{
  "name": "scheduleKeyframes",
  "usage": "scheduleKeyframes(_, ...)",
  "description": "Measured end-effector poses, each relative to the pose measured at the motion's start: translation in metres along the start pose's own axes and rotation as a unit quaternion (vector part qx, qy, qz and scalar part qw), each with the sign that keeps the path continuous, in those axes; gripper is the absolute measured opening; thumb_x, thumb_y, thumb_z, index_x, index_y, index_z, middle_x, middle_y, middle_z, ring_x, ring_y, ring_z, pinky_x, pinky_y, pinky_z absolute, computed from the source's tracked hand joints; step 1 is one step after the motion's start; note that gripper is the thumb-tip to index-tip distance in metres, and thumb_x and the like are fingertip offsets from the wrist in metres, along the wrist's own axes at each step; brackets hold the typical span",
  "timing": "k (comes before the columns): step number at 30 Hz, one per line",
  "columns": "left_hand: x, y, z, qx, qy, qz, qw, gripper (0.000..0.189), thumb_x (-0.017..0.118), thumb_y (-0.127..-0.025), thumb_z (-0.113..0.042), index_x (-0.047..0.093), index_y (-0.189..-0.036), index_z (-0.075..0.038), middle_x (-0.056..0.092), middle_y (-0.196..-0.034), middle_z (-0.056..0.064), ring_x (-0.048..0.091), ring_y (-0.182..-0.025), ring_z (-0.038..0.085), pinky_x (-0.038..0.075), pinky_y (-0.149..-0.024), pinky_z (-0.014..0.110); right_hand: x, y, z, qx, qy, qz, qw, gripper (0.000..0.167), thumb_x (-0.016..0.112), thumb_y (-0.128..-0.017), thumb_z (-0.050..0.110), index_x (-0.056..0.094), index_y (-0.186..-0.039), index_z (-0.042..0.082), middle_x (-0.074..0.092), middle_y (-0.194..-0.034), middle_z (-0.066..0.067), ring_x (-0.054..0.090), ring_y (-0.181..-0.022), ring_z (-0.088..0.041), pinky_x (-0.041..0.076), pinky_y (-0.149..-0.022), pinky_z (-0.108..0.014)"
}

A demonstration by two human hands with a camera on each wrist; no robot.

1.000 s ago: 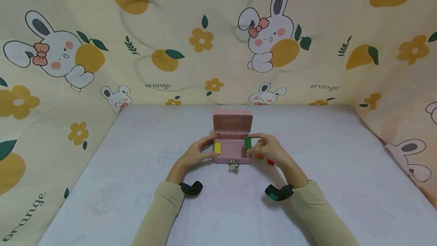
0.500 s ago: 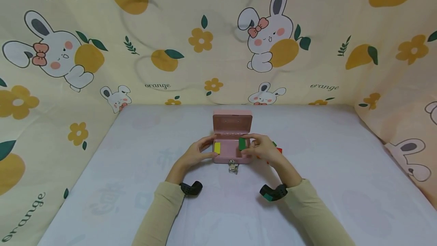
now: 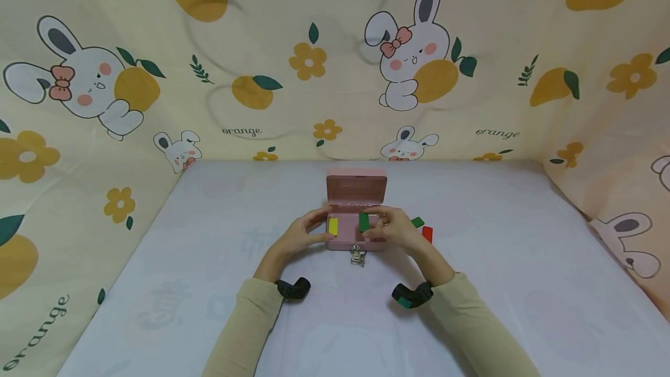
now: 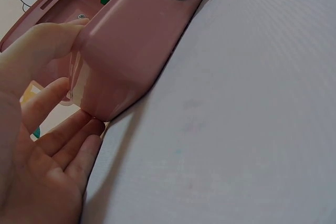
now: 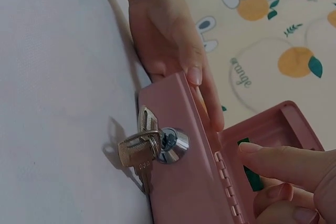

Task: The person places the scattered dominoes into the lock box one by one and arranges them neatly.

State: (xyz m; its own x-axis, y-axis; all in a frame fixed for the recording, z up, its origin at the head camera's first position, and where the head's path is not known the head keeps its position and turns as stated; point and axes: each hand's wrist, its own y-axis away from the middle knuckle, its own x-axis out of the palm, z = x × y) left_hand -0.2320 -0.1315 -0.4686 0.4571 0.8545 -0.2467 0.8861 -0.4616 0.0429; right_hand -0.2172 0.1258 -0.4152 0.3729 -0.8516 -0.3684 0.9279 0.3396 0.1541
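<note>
A pink metal cash box (image 3: 356, 191) stands on the white table with its lid raised. My left hand (image 3: 302, 233) holds its left end, thumb at the front rim and fingers reaching round the side, as the left wrist view shows (image 4: 47, 129). Over the open box, my right hand (image 3: 395, 227) pinches a green block (image 3: 363, 222) upright between thumb and fingers. Inside the box at the left end is a yellow block (image 3: 333, 226). Keys (image 5: 139, 150) hang from the lock on the front.
Right of the box, partly behind my right hand, lie a red block (image 3: 427, 234) and another green block (image 3: 417, 222). A cream cloth (image 3: 293, 28) printed with rabbits and oranges hangs behind the table (image 3: 251, 191).
My right hand has moved left with the green block, from the box's right end to over its middle. The red and green blocks on the table came into view. My left hand stayed put.
</note>
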Motion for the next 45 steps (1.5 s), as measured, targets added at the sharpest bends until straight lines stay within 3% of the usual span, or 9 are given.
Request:
scheduleKeyframes(21,0.0,0.002,0.0,0.026,-0.009,0.01,0.9996,0.069,0.069,-0.088,-0.011,0.035,-0.148,-0.007,0.034,-0.157,0.015,0.031,-0.147,0.034,0.027,-0.123,0.047,0.018,-0.01,0.01,0.015,-0.002,0.008,0.9999,0.057,0.075,-0.08,0.005,0.054,-0.133,0.002,0.05,-0.057,0.007,0.042,-0.053,-0.007,0.033,-0.047,-0.017)
scheduleKeyframes(35,0.0,0.003,0.001,0.027,-0.004,0.013,0.9995,0.069,0.068,-0.088,-0.008,0.034,-0.149,-0.007,0.03,-0.159,0.014,0.029,-0.148,0.034,0.027,-0.122,0.048,0.028,-0.012,0.017,-0.002,-0.01,0.013,0.9999,0.054,0.073,-0.081,0.003,0.054,-0.131,-0.004,0.044,-0.055,0.007,0.038,-0.052,-0.006,0.033,-0.048,-0.018)
scheduleKeyframes(45,-0.001,0.002,0.001,0.034,-0.002,0.013,0.9993,0.068,0.067,-0.088,-0.007,0.034,-0.148,-0.006,0.031,-0.158,0.015,0.029,-0.147,0.036,0.027,-0.122,0.049,0.036,-0.021,0.01,0.01,0.008,0.005,0.9999,0.053,0.074,-0.081,0.004,0.056,-0.13,0.0,0.047,-0.058,0.006,0.041,-0.056,-0.009,0.036,-0.051,-0.018)
